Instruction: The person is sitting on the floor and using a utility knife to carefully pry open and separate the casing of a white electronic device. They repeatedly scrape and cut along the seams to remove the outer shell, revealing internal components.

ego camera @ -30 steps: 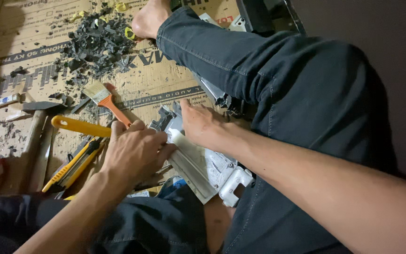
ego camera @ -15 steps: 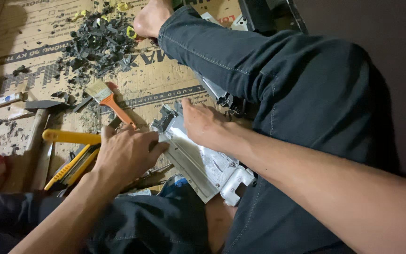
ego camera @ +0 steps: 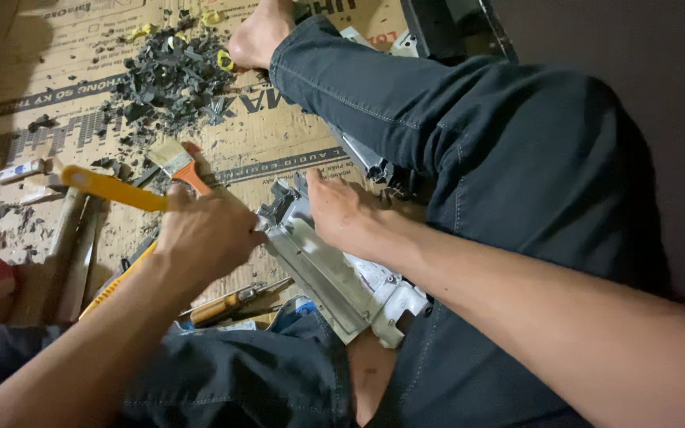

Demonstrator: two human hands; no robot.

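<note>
Two hands — left hand (ego camera: 204,238), right hand (ego camera: 342,214) — one metal part (ego camera: 319,269)

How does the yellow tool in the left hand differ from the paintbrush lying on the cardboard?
The yellow tool is held in the left hand, raised; the paintbrush lies untouched on the cardboard. The tool is plain yellow and long; the brush has an orange handle and pale bristles, and looks shorter. Both are hand tools with slim handles.

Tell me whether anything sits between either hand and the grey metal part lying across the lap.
Nothing visible does. The right hand rests directly on the grey metal part, and the left hand, gripping a yellow-handled tool, is right at the part's upper end. Where the tool's tip sits is hidden behind that hand.
</note>
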